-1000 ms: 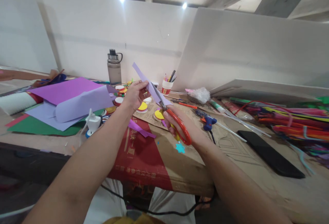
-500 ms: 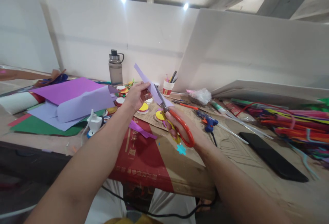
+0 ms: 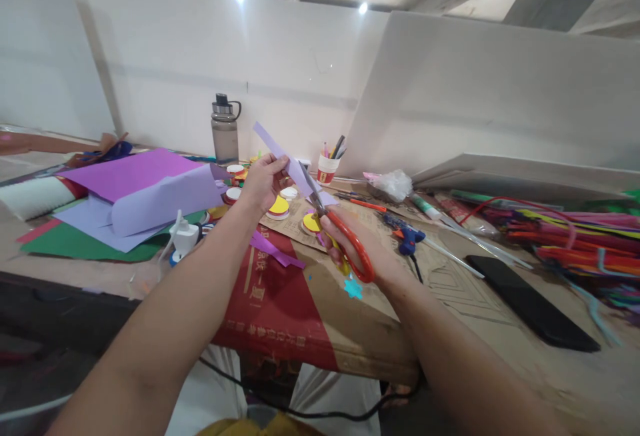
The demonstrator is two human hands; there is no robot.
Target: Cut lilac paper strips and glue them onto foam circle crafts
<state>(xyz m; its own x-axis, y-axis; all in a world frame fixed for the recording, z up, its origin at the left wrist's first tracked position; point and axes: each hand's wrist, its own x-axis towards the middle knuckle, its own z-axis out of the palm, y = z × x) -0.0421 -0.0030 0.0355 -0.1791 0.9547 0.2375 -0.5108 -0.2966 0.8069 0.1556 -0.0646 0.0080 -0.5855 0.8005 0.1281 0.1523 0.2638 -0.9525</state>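
My left hand [image 3: 265, 181] pinches a light purple paper strip [image 3: 296, 171], whose upper end points up and left. My right hand [image 3: 345, 239] is closed around the red and yellow handles of a pair of scissors [image 3: 361, 259]. The scissor blades lie against the strip's lower right part; whether they are parted is hard to see. Below the hands, a bright purple strip [image 3: 277, 249] and a blue paper star [image 3: 353, 287] rest on the cardboard. Round yellow-topped pieces [image 3: 311, 224] sit beneath the scissors.
Purple sheets [image 3: 135, 176] and a green sheet [image 3: 90, 244] lie at the left, near a white plug [image 3: 184, 236]. A bottle [image 3: 225, 131] and a pen cup [image 3: 327, 168] stand behind. Rightward are a blue glue gun [image 3: 410, 239], a black phone [image 3: 530, 303] and colourful stems [image 3: 580, 239].
The paper strip's upper end and my left hand have shifted slightly left. The scissors stay against the strip, with their handles a little closer together.
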